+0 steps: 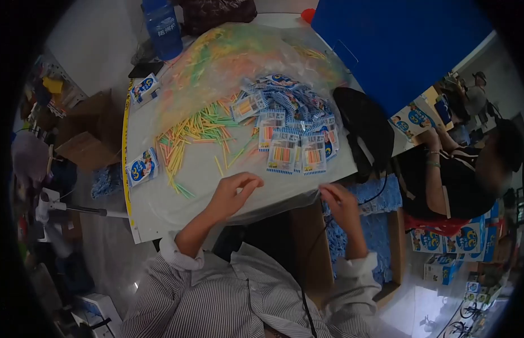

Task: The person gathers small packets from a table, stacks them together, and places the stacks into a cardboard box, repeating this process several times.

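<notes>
My left hand [235, 194] hovers over the near part of the table, its fingers loosely bent, with nothing visible in them. Just ahead of it lie loose thin sticks [197, 129] in yellow, green, orange and pink. My right hand [342, 205] is at the table's front edge, fingers bent and apart, and I see nothing between them. Beyond both hands is a heap of small blue-and-white packets [296, 104]. The nearest packet [283, 151] lies flat and shows coloured sticks through its clear face. A clear plastic sheet or bag [262, 209] hangs over the front edge between my hands.
A cardboard box [396, 248] with blue packets stands below my right hand. Further back are a large clear bag of sticks [217, 56], a blue bottle [162, 31], a black bag [363, 127] and a blue panel [397, 50]. Another person [453, 174] sits at the right.
</notes>
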{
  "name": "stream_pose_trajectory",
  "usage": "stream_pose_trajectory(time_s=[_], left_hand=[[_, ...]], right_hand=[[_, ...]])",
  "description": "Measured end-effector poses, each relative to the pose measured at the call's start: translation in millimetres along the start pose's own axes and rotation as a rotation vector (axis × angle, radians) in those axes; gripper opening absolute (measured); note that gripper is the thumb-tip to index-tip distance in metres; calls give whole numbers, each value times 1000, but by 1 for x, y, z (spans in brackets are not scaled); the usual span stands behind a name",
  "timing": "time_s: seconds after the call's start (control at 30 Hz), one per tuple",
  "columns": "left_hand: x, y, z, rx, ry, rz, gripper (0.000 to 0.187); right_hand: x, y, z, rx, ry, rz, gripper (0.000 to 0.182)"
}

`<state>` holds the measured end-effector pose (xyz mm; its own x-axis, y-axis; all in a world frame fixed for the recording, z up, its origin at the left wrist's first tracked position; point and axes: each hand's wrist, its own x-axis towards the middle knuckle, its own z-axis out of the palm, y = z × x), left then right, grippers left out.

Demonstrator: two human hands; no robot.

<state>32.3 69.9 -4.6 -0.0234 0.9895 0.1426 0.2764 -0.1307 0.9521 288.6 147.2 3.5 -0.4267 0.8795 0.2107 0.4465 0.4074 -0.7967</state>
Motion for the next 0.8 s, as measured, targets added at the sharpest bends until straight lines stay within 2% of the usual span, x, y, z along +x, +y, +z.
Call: stream_pose_trajectory(time_s=[0.03,0.1,0.13,0.2,0.3,0.4,0.43,0.47,0.5,0.57,0.6,0.67,0.73,0.8], left_hand=[[10,-6,6,-30,50,-45,14],[19,-10,7,-46,103,-92,13],[22,-10,7,-19,118,-78,13],[26,-13,6,9,139,-69,13],[29,-20,4,-10,155,-134,12],[35,-23,9,-8,185,-72,14],[37,-18,9,11,212,-114,25],[40,-16,8,30,240,-152,37],[42,-19,8,29,248,-145,37],[44,-26,11,44,390,98,72],[43,-28,10,36,388,102,72],[40,-30,9,-39,198,108,86],[37,-31,16,-120,136,78,79],[35,-36,14,-193,73,43,73]], right_hand=[[21,4,23,139,-10,47,17],[54,20,59,103,67,55,18],[67,20,63,108,65,48,18],[84,21,70,-130,57,97,17],[96,17,80,-247,87,106,18],[99,16,84,-173,144,-10,13],[97,12,84,-174,139,-20,13],[92,6,83,47,151,-64,10],[87,-1,81,267,161,-107,8],[70,-6,74,330,92,-47,7],[61,-7,71,393,22,25,6],[48,-12,72,485,28,10,8],[44,-16,68,581,38,-4,10],[41,-22,62,603,-164,-66,11]])
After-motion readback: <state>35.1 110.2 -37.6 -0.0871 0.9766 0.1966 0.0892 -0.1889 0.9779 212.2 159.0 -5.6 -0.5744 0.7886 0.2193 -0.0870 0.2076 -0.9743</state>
